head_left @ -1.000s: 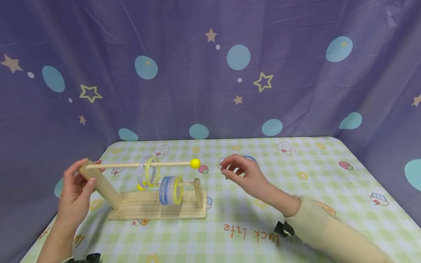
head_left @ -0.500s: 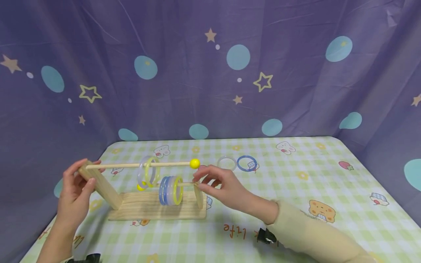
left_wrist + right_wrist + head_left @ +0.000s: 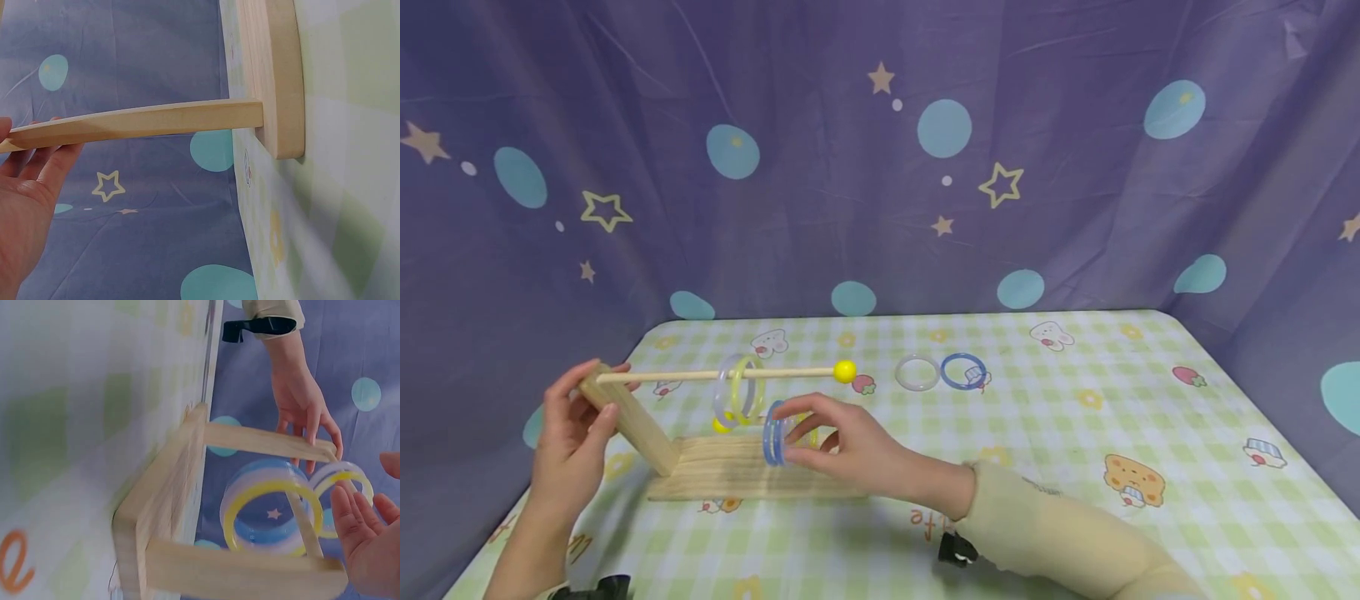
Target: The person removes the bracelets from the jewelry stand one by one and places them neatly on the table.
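Observation:
My left hand (image 3: 568, 450) grips the top of the tall upright of a wooden ring stand (image 3: 722, 479), thumb on the near side; its fingers show behind the wood in the left wrist view. On the upper rod hang a pale purple ring (image 3: 722, 400) and a yellow-green ring (image 3: 752, 404). My right hand (image 3: 857, 446) is at the lower rod, fingers and thumb loosely bent beside the blue rings (image 3: 770, 437), partly hiding purple and yellow rings. In the right wrist view that hand lies alongside the yellow ring (image 3: 229, 519), fingers fairly straight; contact is unclear.
A clear ring (image 3: 917, 387) and a blue ring (image 3: 962, 387) lie flat on the checked tablecloth (image 3: 1045, 417), behind and right of the stand. A yellow ball (image 3: 845, 372) caps the upper rod. A purple curtain (image 3: 880, 208) stands behind the table.
My right hand has moved left and slightly down, from near the loose rings, past the short upright, to the rings on the lower rod. My left hand and the stand stay put.

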The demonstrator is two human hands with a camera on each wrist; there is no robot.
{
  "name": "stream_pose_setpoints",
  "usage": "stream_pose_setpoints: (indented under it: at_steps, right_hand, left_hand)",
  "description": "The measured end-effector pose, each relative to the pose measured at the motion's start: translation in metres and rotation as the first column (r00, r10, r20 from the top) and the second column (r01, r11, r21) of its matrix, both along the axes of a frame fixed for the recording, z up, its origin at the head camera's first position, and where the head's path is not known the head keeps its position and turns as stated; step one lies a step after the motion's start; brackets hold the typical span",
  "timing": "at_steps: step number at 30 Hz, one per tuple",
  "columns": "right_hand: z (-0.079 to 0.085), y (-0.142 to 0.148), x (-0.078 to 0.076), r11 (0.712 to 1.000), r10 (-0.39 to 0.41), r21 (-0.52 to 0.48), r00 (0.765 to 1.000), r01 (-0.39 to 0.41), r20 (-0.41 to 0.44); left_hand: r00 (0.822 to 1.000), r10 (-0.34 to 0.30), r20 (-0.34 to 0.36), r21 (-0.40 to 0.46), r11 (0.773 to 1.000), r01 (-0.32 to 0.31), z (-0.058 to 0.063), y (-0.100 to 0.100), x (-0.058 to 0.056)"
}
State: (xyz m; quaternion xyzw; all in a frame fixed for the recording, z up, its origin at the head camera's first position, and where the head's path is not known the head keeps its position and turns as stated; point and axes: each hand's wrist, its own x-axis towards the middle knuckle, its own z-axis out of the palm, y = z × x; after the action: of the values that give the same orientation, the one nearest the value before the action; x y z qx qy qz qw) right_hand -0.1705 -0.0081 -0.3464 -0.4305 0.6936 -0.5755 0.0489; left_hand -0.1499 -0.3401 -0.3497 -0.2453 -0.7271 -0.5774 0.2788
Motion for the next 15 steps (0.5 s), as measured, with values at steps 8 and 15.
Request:
stream_pose_setpoints:
  at_steps: [8, 15]
  right_hand:
    - [0.0, -0.021, 0.002, 1.0, -0.007, -0.008, 1.0, 0.007, 0.027]
    - [0.001, -0.033, 0.001, 1.0, -0.013, -0.017, 0.999, 0.014, 0.035]
  left_hand:
    - [0.999, 0.031, 0.022, -0.003, 1.0, -0.031, -0.001, -0.001, -0.001]
    - [0.999, -0.023, -0.028, 0.007, 1.0, 0.024, 0.0, 0.0, -0.002]
